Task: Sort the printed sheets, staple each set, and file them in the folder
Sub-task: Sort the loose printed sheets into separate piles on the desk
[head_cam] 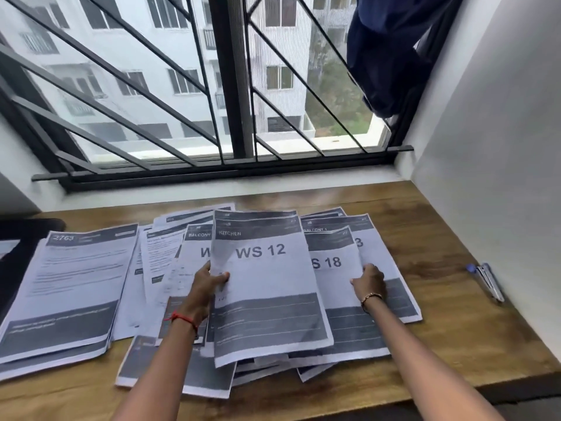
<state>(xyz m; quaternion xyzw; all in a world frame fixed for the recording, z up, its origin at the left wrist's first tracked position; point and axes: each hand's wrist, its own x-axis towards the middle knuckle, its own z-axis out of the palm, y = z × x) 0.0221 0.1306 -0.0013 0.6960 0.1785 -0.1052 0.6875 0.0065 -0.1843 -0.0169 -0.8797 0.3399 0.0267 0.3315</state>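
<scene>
The WS 12 sheet [267,287], headed KITCHEN, lies on top of the loose spread of printed sheets [170,256] in the middle of the wooden table [440,329]. The left hand [206,287] grips its left edge, thumb on the printed face and the other fingers hidden beneath. This sheet covers the first letter of the WS 18 sheet [331,262] just to its right and most of a BALCONY sheet [198,247] to its left. The right hand [368,282] pinches the right edge of the WS 18 sheet, thumb on top and fingers curled at the edge. More sheets fan out underneath, their corners poking out at the near side, and the left forearm crosses over several of them.

At the left sits a squarer stack headed 2763 [76,284], and beyond it a dark flat thing [27,235] at the table's edge (too cut off to identify). Well apart on the right, near the white wall [501,147], lies a slim silver and blue object [487,281] (pen or stapler, I cannot tell). Behind the table runs a barred window [230,86], with a dark blue cloth [388,50] hanging at its right corner.
</scene>
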